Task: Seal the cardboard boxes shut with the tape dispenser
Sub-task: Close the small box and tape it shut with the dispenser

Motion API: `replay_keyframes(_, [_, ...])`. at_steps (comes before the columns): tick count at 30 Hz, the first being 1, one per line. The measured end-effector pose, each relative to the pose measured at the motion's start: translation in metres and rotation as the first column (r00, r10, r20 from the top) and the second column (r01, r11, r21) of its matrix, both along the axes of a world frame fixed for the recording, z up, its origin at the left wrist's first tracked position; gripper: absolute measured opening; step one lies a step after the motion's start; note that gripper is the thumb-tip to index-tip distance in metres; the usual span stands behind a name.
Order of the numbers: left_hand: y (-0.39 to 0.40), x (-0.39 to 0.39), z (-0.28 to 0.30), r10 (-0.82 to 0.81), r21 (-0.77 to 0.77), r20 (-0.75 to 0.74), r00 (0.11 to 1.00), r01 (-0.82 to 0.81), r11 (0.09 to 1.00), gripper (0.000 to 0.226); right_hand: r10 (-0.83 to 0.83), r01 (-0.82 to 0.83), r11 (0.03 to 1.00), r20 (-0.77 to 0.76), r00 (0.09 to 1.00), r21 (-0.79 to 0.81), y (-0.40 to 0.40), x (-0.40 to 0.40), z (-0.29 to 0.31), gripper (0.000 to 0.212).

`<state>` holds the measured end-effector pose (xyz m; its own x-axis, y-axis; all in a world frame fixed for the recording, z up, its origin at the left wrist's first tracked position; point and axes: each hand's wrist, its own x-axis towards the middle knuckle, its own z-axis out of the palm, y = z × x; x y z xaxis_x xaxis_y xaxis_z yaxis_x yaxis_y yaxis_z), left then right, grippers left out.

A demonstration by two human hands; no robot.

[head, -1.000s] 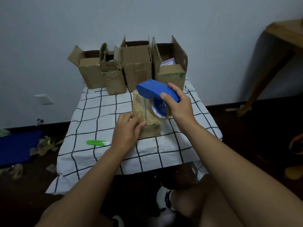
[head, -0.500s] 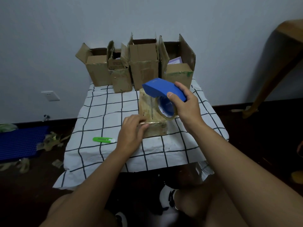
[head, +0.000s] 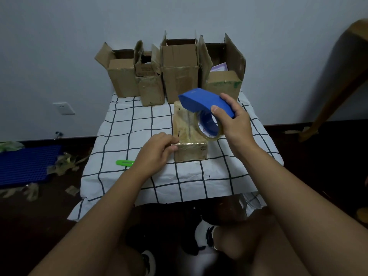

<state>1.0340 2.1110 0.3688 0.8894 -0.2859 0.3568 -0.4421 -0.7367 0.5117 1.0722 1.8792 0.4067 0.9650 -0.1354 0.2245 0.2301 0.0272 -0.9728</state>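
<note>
A small closed cardboard box (head: pixel 190 151) lies on the checked tablecloth (head: pixel 137 124), its top glossy with clear tape. My right hand (head: pixel 234 124) grips the blue tape dispenser (head: pixel 205 101) above the box's right side, the tape roll (head: pixel 208 125) hanging under it. A strip of clear tape runs from the dispenser down along the box top. My left hand (head: pixel 154 152) rests at the box's near left corner, fingertips pressing its top edge. Several open cardboard boxes (head: pixel 180 76) stand in a row at the back of the table, flaps up.
A green utility knife (head: pixel 125 162) lies on the cloth left of my left hand. A blue crate (head: pixel 25 164) and scraps of used tape lie on the dark floor at left. A wooden table leg (head: pixel 334 90) slants at far right. My knees and shoes are below the table's front edge.
The view has shifted a little. My left hand has slid from the box's top towards its near left corner. The dispenser stays above the box in my right hand.
</note>
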Motion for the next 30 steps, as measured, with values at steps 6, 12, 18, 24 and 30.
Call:
replay_keyframes(6, [0.001, -0.002, 0.002, -0.042, 0.093, 0.081, 0.996, 0.034, 0.995, 0.015, -0.002, 0.003, 1.0, 0.009, 1.0, -0.006, 0.001, -0.001, 0.0, 0.04])
replay_keyframes(12, [-0.017, -0.016, -0.009, 0.103, 0.061, 0.175, 0.979, -0.115, 0.991, 0.016, 0.0, 0.0, 1.0, 0.013, 1.0, -0.019, 0.002, -0.003, 0.001, 0.04])
replay_keyframes(18, [-0.033, -0.026, -0.01, 0.214, 0.067, 0.182, 0.96, -0.23, 0.971, 0.023, -0.009, 0.009, 1.0, 0.014, 1.0, -0.023, 0.003, -0.004, 0.001, 0.039])
replay_keyframes(24, [-0.036, -0.029, -0.004, 0.23, 0.077, 0.199, 0.953, -0.249, 0.965, 0.024, -0.006, 0.006, 1.0, 0.004, 1.0, -0.014, 0.003, -0.004, 0.002, 0.04])
replay_keyframes(30, [-0.042, -0.015, -0.007, 0.278, 0.135, 0.354, 0.893, -0.343, 0.93, 0.015, 0.006, -0.006, 1.0, -0.006, 1.0, -0.003, 0.001, -0.004, 0.001, 0.043])
